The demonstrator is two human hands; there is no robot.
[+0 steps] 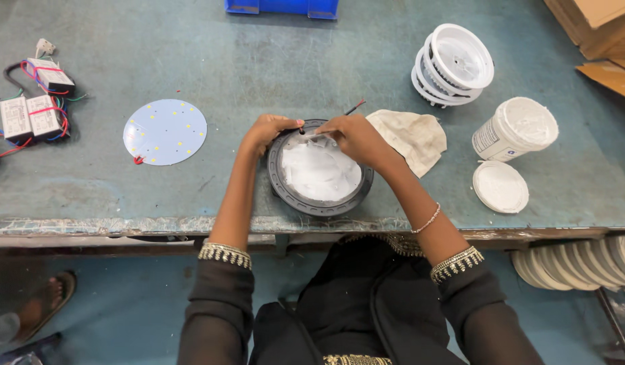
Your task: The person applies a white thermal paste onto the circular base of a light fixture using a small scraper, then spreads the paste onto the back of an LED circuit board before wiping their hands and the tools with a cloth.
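Head view: your left hand [266, 132] grips the rim of the round black housing [320, 201] at about its 10 o'clock, fingers curled together on the edge. Your right hand [356, 138] sits over the rim at about 1 o'clock, fingers pinched on a small pale tool [311, 137] that reaches onto the white paste [319, 170] spread inside the housing. The tool is too small to tell what it is. The housing lies flat on the blue-green bench [258, 61], close to the near edge, directly in front of you, under and between both hands.

Counts:
- One black housing, paste covering most of its inner disc.
- One round white LED board [165, 132], at 9 o'clock of the housing, well apart, with a red wire at its lower left edge.
- One stained cloth [410, 135], just beside your right hand at 3 o'clock.
- One open white tub of paste [515, 128] further out at 3 o'clock, and one loose white lid [500, 186] just below it.
- One stack of white ring covers [454, 64] at 1 o'clock, exact number cannot be told.
- Three white driver boxes [28, 111] with coloured wires at far 9 o'clock.
- One blue bin [282, 7] at 12 o'clock, cut off by the frame.
- Cardboard boxes [596, 27] at the top right corner.
- More white discs [576, 260] stacked under the bench at 4 o'clock.
- Another person's sandalled foot [45, 304] on the floor at 8 o'clock.
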